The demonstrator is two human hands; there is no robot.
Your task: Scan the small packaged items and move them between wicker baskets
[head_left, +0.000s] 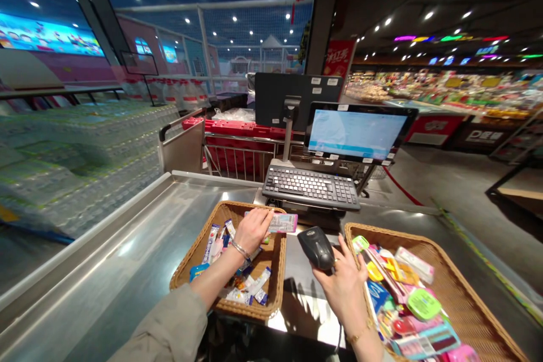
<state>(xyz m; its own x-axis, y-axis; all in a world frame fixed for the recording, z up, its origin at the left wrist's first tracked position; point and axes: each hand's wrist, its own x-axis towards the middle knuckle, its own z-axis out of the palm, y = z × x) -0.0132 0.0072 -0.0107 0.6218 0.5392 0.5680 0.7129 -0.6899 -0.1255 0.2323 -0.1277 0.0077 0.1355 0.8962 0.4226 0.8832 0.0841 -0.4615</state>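
My left hand (253, 232) is over the far right part of the left wicker basket (278, 288), its fingers closed on a flat pink-edged packet (285, 223) with printing on it. Several small wrapped packets and sticks (210, 243) lie in that basket. My right hand (345, 277) holds a black barcode scanner (316, 246), whose head faces the left basket and the packet; the grip is mostly hidden by the hand. Close to the right wrist stands a second wicker basket (466, 288), filled with colourful packaged items, among them a green-lidded tub (424, 304).
Behind the baskets are a black keyboard (311, 185) and a lit monitor (356, 133), with the back of another screen (292, 96) beside it. The metal counter (139, 271) has a raised left edge. Stacked bottle packs (85, 164) stand left; a cart with red crates is behind.
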